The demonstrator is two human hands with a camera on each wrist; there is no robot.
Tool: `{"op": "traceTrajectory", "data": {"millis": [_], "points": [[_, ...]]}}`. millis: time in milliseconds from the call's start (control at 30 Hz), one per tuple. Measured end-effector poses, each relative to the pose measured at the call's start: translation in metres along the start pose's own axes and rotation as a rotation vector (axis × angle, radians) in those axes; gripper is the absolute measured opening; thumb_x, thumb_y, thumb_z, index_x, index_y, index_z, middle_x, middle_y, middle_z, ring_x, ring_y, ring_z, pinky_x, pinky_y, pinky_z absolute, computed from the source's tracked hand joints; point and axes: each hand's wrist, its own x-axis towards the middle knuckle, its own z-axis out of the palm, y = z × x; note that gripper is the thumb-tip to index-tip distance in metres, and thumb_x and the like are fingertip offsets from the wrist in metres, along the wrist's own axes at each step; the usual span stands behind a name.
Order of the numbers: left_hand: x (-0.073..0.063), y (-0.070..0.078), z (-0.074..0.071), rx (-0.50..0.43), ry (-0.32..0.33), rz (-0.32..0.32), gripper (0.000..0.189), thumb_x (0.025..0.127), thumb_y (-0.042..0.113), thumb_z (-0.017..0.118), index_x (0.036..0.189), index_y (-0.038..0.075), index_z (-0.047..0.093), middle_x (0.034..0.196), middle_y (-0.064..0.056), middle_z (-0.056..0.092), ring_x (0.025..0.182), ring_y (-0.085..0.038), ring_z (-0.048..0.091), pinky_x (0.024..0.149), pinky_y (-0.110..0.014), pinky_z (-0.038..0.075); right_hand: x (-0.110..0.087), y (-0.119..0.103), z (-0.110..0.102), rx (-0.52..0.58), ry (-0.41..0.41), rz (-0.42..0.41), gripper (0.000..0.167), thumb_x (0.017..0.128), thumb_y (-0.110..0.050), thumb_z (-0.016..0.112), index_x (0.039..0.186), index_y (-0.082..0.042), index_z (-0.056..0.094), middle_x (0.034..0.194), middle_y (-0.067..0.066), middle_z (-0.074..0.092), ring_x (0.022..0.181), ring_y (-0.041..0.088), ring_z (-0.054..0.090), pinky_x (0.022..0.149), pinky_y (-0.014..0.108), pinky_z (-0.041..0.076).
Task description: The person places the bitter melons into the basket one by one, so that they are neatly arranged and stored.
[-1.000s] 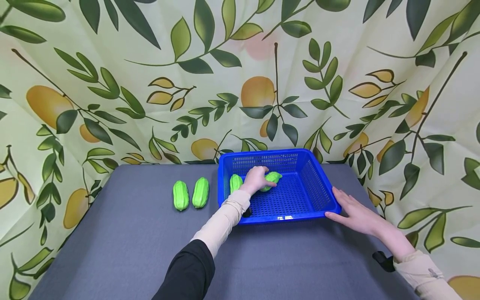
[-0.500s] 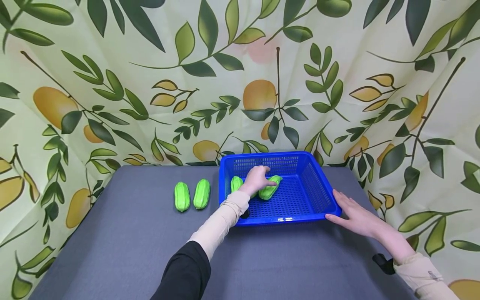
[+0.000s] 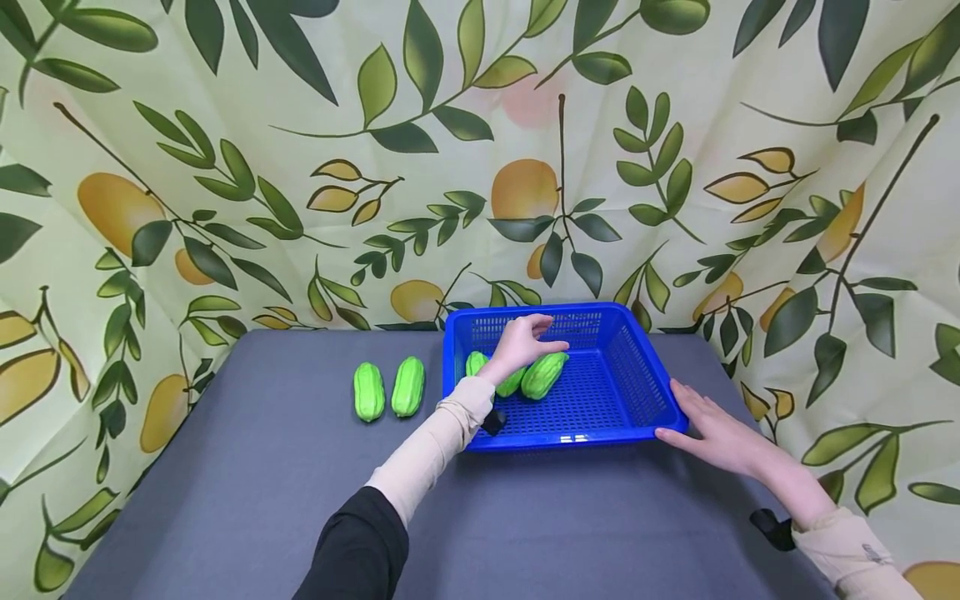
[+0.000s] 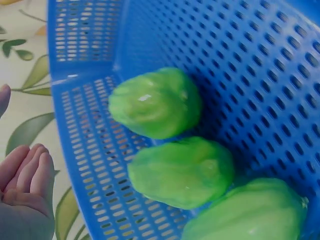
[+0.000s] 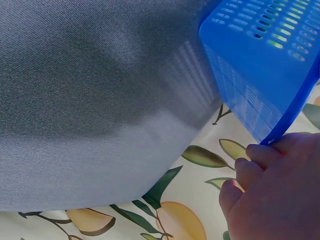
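My left hand [image 3: 522, 343] hovers over the left part of the blue plastic basket [image 3: 570, 438], thumb and fingers apart with nothing between them. Below it, three pale green ribbed gourds lie side by side in the basket: one gourd [image 4: 157, 102] at the far side, a middle gourd [image 4: 182, 172] and a nearer gourd [image 4: 250, 212]. In the head view the hand and wrist partly cover the left two. My right hand [image 3: 716, 433] rests at the basket's front right corner, fingers extended along its side and thumb at the front rim.
Two more green gourds, a left one [image 3: 369, 392] and a right one [image 3: 408, 387], lie upright in view on the grey table [image 3: 247, 467], left of the basket. A leaf-and-fruit patterned cloth [image 3: 450, 167] hangs close behind the basket and along both sides.
My left hand has let go of the gourd, which now lies on the basket floor, and has risen slightly away from it. The right hand stays at the corner.
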Motion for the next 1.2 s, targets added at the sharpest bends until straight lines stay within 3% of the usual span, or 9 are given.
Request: {"op": "traceTrajectory", "data": {"millis": [367, 800, 1200], "points": [[-0.005, 0.009, -0.018, -0.274, 0.033, -0.005, 0.056, 0.081, 0.021, 0.075, 0.129, -0.001, 0.055, 0.133, -0.016, 0.057, 0.125, -0.027, 0.054, 0.101, -0.029, 0.047, 0.001, -0.001, -0.001, 0.005, 0.0, 0.002, 0.096, 0.089, -0.053, 0.056, 0.149, 0.006, 0.01, 0.152, 0.035, 0.013, 0.137, 0.056, 0.013, 0.109, 0.069, 0.013], [-0.016, 0.019, -0.037, -0.381, 0.07, 0.054, 0.051, 0.082, 0.016, 0.074, 0.128, 0.003, 0.056, 0.132, -0.013, 0.059, 0.126, -0.026, 0.054, 0.101, -0.034, 0.047, 0.002, -0.001, 0.0, 0.022, -0.013, 0.022, 0.097, 0.089, -0.053, 0.056, 0.149, 0.007, 0.009, 0.152, 0.035, 0.011, 0.137, 0.056, 0.011, 0.109, 0.07, 0.011], [-0.032, 0.013, -0.059, -0.439, 0.102, 0.073, 0.051, 0.084, 0.014, 0.072, 0.13, 0.003, 0.055, 0.131, -0.017, 0.058, 0.124, -0.026, 0.055, 0.106, -0.036, 0.044, 0.002, 0.0, 0.0, 0.024, -0.013, 0.02, 0.097, 0.089, -0.053, 0.056, 0.149, 0.007, 0.009, 0.152, 0.036, 0.011, 0.137, 0.057, 0.011, 0.109, 0.07, 0.01]]}}
